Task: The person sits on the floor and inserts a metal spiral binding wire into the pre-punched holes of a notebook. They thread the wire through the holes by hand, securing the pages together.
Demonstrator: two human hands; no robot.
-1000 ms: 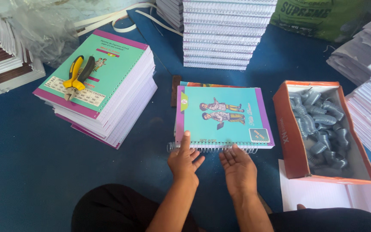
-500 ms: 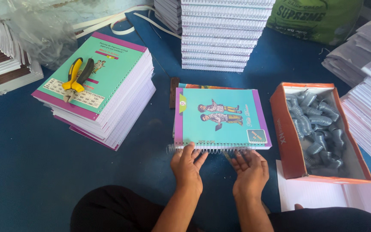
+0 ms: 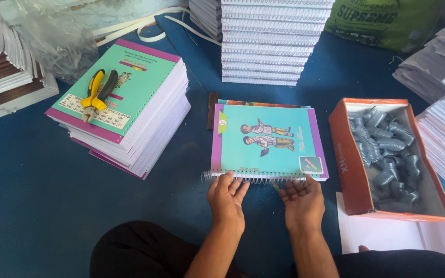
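Where the teal, purple-edged notebook [image 3: 269,140] lies flat on the blue floor [image 3: 37,206], a thin metal spiral coil [image 3: 253,178] runs along its near edge, one end poking out past the left corner. The left hand [image 3: 226,197] and right hand [image 3: 301,201] rest just below it, fingers loosely spread and fingertips touching the coil, gripping nothing firmly. To the right, close by, an orange cardboard box [image 3: 347,170] holds grey coiled spirals [image 3: 387,154]. To the left stands a stack of unbound notebooks [image 3: 145,123] with yellow-handled pliers [image 3: 97,92] on top; a tall stack of bound notebooks [image 3: 276,46] rises behind. Bare floor lies open at front left, with a narrow strip between notebook and box
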